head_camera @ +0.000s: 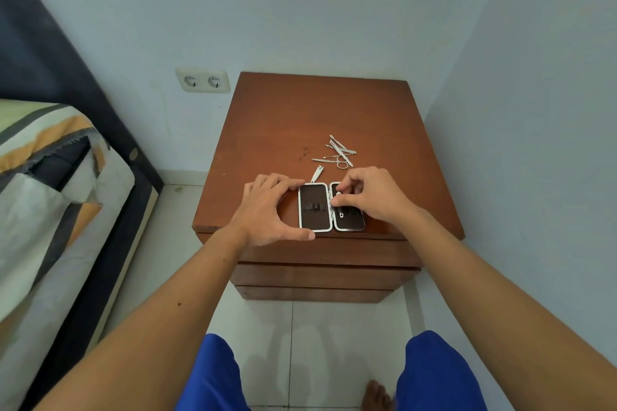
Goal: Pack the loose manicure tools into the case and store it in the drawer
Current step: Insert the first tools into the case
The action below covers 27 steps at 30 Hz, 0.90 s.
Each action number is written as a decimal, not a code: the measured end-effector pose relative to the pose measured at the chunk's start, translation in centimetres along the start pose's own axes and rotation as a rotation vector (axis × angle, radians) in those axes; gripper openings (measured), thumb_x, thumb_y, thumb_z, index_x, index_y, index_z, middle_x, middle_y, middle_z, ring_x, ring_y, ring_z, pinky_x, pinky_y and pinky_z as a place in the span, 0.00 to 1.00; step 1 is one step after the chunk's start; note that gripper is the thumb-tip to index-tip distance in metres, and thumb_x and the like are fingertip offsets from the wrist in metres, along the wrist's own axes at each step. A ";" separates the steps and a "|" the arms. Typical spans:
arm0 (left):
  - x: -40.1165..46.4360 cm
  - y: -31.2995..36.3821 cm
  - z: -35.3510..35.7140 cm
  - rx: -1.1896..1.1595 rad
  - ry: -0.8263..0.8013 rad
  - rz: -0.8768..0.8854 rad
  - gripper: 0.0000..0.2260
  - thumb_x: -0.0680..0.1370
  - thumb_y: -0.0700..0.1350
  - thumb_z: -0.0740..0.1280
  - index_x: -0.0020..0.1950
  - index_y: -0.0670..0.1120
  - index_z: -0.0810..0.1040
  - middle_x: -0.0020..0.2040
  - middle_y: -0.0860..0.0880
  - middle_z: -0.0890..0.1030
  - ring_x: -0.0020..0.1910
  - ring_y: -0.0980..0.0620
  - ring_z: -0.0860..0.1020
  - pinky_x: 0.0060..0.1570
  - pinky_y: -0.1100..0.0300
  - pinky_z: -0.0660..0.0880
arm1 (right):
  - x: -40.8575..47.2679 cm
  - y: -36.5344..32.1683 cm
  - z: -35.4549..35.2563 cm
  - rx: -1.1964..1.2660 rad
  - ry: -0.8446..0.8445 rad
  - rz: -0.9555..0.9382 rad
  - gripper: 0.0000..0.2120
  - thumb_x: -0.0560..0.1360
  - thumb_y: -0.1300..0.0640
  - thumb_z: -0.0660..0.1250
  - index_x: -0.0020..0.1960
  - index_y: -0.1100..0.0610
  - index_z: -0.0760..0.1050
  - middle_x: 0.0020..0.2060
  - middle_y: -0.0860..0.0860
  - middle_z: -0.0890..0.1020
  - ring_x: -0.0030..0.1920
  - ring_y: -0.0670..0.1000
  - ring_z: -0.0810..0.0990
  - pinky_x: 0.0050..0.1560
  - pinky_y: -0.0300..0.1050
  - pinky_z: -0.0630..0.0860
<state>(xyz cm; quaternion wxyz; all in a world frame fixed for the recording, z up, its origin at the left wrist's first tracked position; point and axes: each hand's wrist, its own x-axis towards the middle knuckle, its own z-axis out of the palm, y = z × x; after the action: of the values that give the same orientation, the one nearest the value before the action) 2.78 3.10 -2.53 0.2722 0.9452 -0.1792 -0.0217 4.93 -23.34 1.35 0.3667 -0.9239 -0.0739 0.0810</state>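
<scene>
A small manicure case (314,207) with a silver rim and dark lining lies open flat near the front edge of a brown wooden nightstand (300,117). My left hand (267,210) grips the case's left half between thumb and fingers. Over the right half, my right hand (367,192) pinches a small metal tool against the lining. A nail clipper (317,174) lies just behind the case. Behind that, a loose pile of metal tools (338,153), including small scissors, rests on the top.
The nightstand's drawer fronts (320,274) below the top are closed. A bed with a striped cover (50,193) stands to the left. A double wall socket (202,80) sits on the wall behind. Walls close in at the back and right.
</scene>
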 end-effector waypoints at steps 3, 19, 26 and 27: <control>0.0 0.0 0.0 0.000 -0.004 -0.008 0.46 0.62 0.76 0.75 0.77 0.63 0.67 0.69 0.60 0.71 0.68 0.56 0.63 0.66 0.54 0.59 | -0.5 0.2 -0.2 -0.098 -0.022 -0.052 0.13 0.68 0.47 0.82 0.48 0.51 0.86 0.44 0.45 0.83 0.37 0.42 0.75 0.37 0.33 0.66; 0.0 -0.1 0.1 -0.001 -0.001 -0.001 0.46 0.63 0.76 0.75 0.77 0.63 0.68 0.69 0.59 0.71 0.68 0.56 0.63 0.69 0.52 0.61 | -0.5 0.8 -0.4 0.016 0.033 -0.103 0.14 0.72 0.46 0.80 0.55 0.47 0.85 0.43 0.43 0.84 0.40 0.42 0.75 0.41 0.35 0.70; 0.0 0.0 0.1 -0.006 0.000 -0.002 0.46 0.62 0.76 0.75 0.77 0.62 0.68 0.67 0.61 0.70 0.67 0.57 0.63 0.68 0.54 0.59 | 5.2 -1.1 2.7 0.107 0.215 0.043 0.16 0.72 0.49 0.80 0.57 0.53 0.86 0.38 0.44 0.83 0.41 0.41 0.78 0.44 0.33 0.70; 0.0 0.0 0.0 -0.006 0.001 -0.002 0.46 0.62 0.75 0.75 0.77 0.61 0.68 0.66 0.61 0.70 0.67 0.57 0.63 0.67 0.54 0.59 | 5.6 -1.1 3.0 0.094 0.213 0.047 0.17 0.71 0.48 0.80 0.57 0.52 0.86 0.39 0.45 0.83 0.44 0.45 0.79 0.46 0.36 0.71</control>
<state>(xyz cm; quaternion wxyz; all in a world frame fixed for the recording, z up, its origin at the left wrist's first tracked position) 2.73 3.09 -2.54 0.2750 0.9446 -0.1780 -0.0222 9.69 -19.45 -0.63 0.4135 -0.9104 -0.0090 -0.0059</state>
